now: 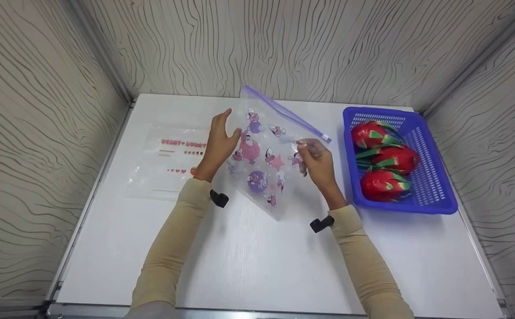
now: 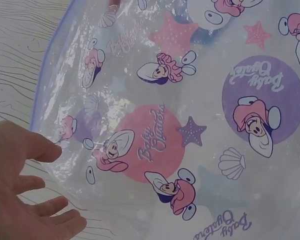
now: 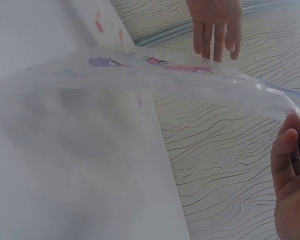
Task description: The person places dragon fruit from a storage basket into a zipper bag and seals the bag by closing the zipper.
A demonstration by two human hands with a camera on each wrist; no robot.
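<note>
A clear zip bag (image 1: 262, 155) with purple and pink cartoon oyster prints is held up over the white table, tilted, its purple zip edge along the top. My right hand (image 1: 317, 164) pinches its right side, a little below the white slider (image 1: 326, 138). In the right wrist view, the thumb and fingers of the right hand (image 3: 292, 175) close on the film near the zip. Beside the bag's left edge, my left hand (image 1: 219, 146) has its fingers spread. The left wrist view shows the left thumb right at the bag's edge and the other fingers of the left hand (image 2: 27, 195) extended.
Another clear bag with red lettering (image 1: 151, 164) lies flat on the table's left, partly behind the left hand. At the right, a blue plastic basket (image 1: 446, 186) holds three red dragon fruits (image 1: 395, 159) with green leaves. Wood-grain patterned panels (image 1: 257, 48) enclose the table.
</note>
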